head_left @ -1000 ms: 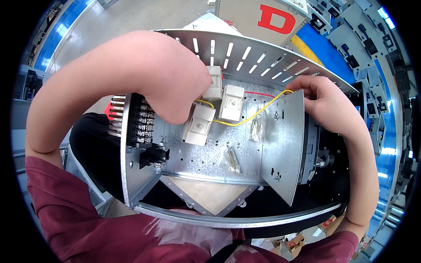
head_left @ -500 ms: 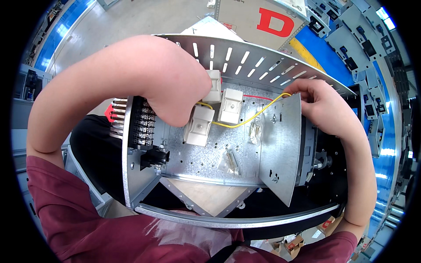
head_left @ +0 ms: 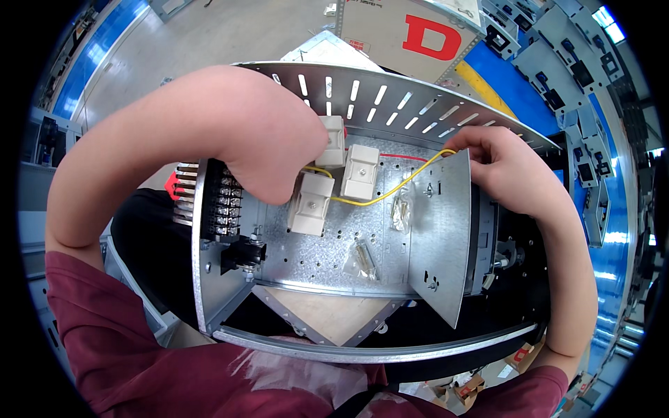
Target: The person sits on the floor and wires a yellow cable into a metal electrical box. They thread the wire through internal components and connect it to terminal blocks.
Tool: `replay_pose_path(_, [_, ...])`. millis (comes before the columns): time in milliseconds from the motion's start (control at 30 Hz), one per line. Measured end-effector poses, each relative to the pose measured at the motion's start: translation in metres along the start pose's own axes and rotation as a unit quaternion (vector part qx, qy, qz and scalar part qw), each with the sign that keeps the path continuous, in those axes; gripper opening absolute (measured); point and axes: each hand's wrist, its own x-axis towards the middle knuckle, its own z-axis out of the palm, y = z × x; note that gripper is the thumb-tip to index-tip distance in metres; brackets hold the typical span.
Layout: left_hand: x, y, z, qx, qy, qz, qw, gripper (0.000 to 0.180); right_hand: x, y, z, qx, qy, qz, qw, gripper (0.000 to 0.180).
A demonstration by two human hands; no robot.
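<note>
An open sheet-metal electrical box lies before me, its slotted wall [head_left: 390, 101] along the far side. My left hand [head_left: 275, 139] bends sharply at the wrist and reaches in beside three cream ceramic fuse holders, one [head_left: 361, 171] in the middle and one [head_left: 311, 203] nearer to me. Its fingers are hidden behind the wrist. A yellow wire [head_left: 390, 196] curves rightward past the holders to the top of an upright metal divider plate [head_left: 442, 237]. There my right hand [head_left: 498, 164] has its fingers closed in a pinch on the wire's end. A red wire [head_left: 404, 157] runs behind.
A black terminal block [head_left: 221, 202] sits at the box's left end, with copper strips [head_left: 185, 194] outside. Two small bags of screws [head_left: 362, 261] lie on the box floor. Beyond stands a large carton [head_left: 397, 35]; grey metal enclosures [head_left: 557, 63] stand on a blue floor at right.
The box appears slightly farther left and lower in the picture. Both hands keep nearly the same pose and place relative to it.
</note>
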Motion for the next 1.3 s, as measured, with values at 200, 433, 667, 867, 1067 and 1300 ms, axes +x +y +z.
replay_pose_path(200, [0.004,-0.005,0.007,0.007,0.0,-0.025,1.0,0.016,0.002,0.0,0.0,-0.016,0.002,-0.009,1.0,0.03])
replay_pose_path(433, [0.005,-0.011,0.014,-0.001,0.023,0.013,1.0,0.022,0.002,0.005,0.002,-0.011,0.014,-0.035,0.999,0.026])
replay_pose_path(667, [0.0,-0.01,0.009,-0.022,0.02,0.049,0.998,0.02,0.001,0.003,0.005,-0.038,0.041,-0.032,0.998,0.031])
replay_pose_path(867, [-0.01,-0.004,0.026,0.042,0.14,0.079,0.986,0.027,-0.002,-0.001,0.003,-0.054,0.046,-0.016,0.997,0.024])
replay_pose_path(1067, [-0.016,-0.008,0.036,0.071,0.214,0.084,0.971,0.023,-0.004,-0.003,0.003,-0.063,0.044,0.002,0.997,0.025])
replay_pose_path(1300, [-0.016,-0.012,0.041,0.035,0.238,0.104,0.965,0.018,-0.002,0.002,0.008,-0.047,0.063,-0.024,0.997,0.026])
